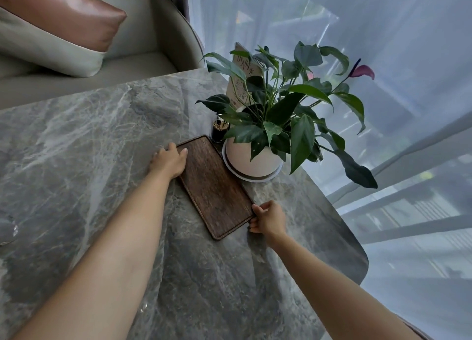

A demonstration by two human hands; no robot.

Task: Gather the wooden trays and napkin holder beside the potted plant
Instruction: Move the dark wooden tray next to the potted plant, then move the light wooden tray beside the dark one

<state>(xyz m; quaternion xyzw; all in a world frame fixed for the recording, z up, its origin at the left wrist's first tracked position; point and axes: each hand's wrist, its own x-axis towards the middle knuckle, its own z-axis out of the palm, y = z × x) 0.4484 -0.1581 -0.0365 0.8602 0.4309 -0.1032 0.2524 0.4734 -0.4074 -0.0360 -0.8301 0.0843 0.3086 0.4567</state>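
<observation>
A dark wooden tray (214,186) lay flat on the grey marble desk (76,148), just beside the pot (245,158) of a green plant (288,104). One long edge of the tray ran close along the white saucer (255,176) under the pot; whether they touched could not be told.

The left hand (169,159) rested on the tray's far corner, on the side away from the pot. Its fingers were curled loosely over the rim and its thumb lay on the tray's top. The right hand (268,218) was at the tray's near corner, with the thumb on the upper rim and the fingers bent against the outer edge, so it pinched the rim lightly. Both forearms were bare.

Behind the tray, touching or almost touching the pot, stood a small dark holder (218,131) with thin sticks inside. A paper card (244,84) with printed signs stood among the leaves. One purple flower (362,71) rose on the plant's far side. Beyond the desk, away from the pot, was a seat with a brown and pale cushion (58,25).
</observation>
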